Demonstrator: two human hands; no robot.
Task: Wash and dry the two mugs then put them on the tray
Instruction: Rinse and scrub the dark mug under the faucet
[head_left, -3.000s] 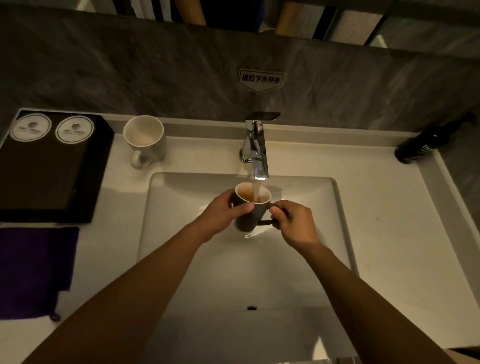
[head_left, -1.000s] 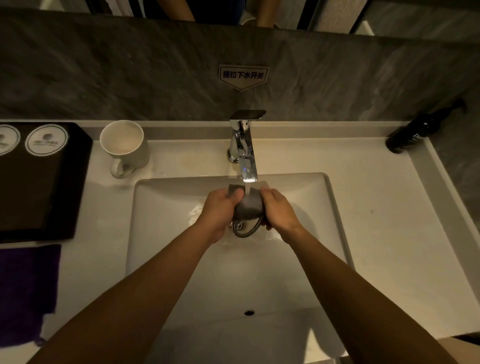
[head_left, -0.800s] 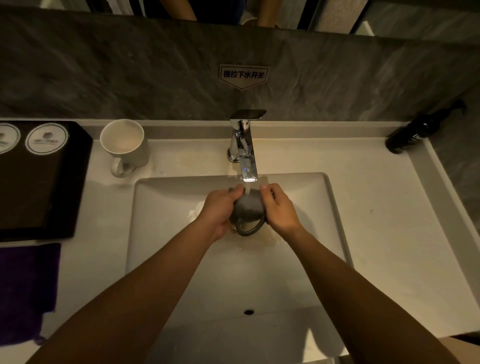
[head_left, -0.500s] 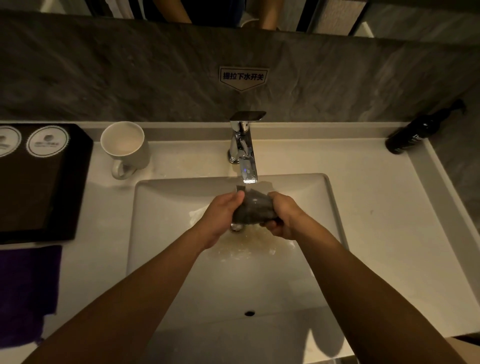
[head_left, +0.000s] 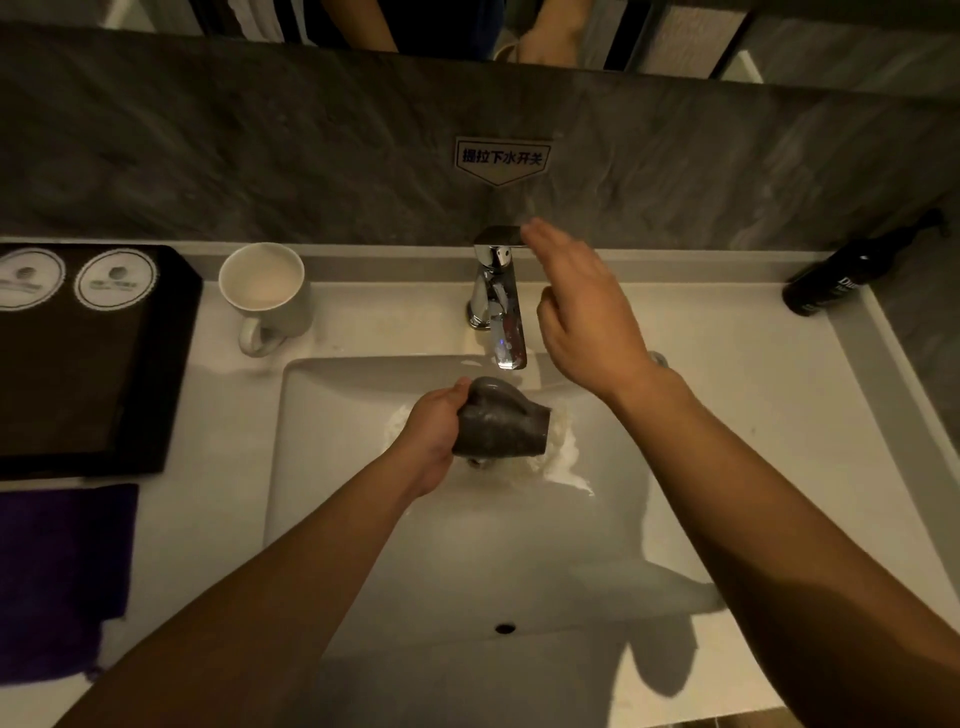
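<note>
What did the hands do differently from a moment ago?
The right hand let go of the grey mug and went up to the tap's lever. The left hand keeps holding the mug, now tipped on its side over the sink. The white mug, black tray and purple cloth stayed put.

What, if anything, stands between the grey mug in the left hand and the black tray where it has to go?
Nothing visible blocks it: the white mug stands beyond the straight line from grey mug to tray.
</note>
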